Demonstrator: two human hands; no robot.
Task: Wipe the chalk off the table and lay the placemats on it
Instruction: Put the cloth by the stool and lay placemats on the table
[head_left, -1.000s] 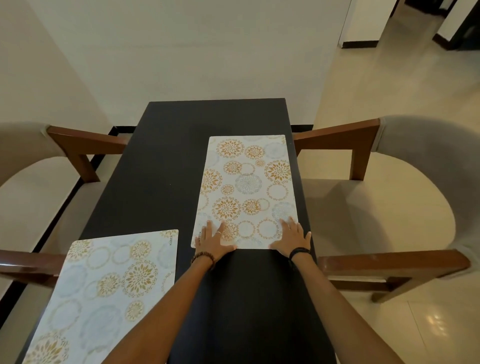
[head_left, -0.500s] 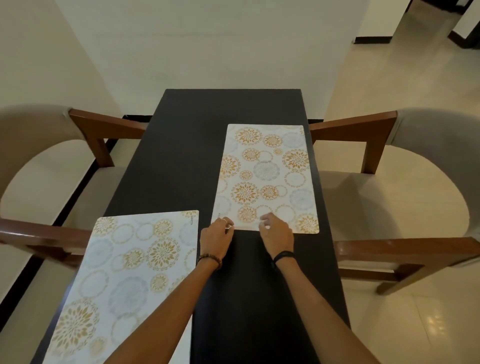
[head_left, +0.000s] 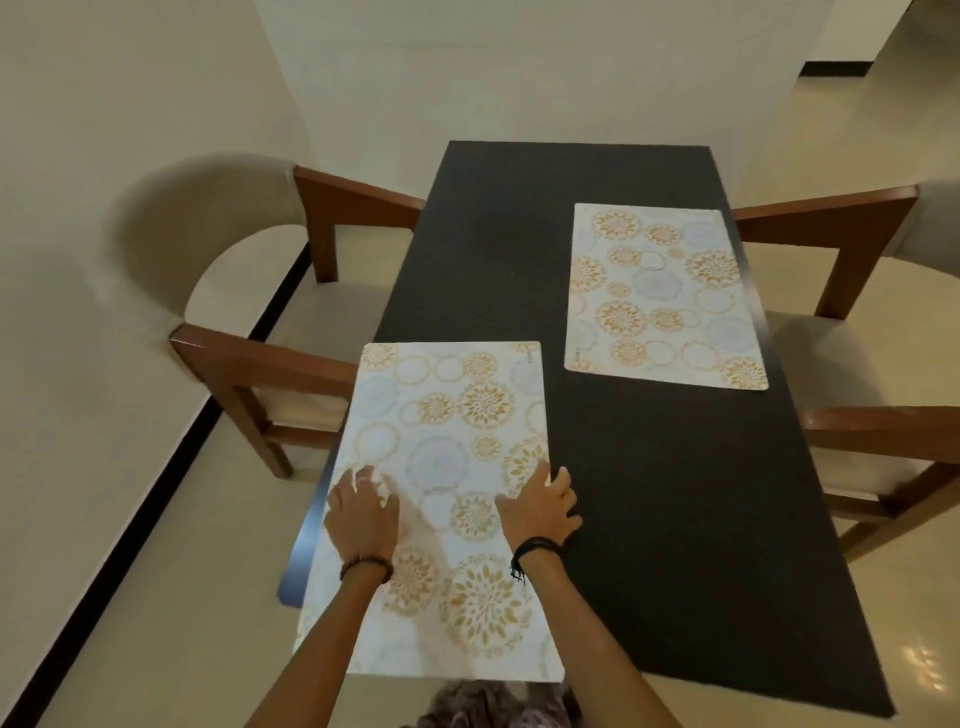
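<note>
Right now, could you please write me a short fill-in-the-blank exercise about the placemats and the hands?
1. Both hands rest on the ____ placemat.
2. The number of placemats on the black table is ____.
3. The far placemat lies nearer the table's ____ edge.
4. The right hand touches the near placemat's ____ edge; the left hand lies flat on it.

Missing words: near; two; right; right

Both hands on near placemat (head_left: 441, 467), second placemat (head_left: 660, 296) beyond, black table (head_left: 675, 493)
</note>
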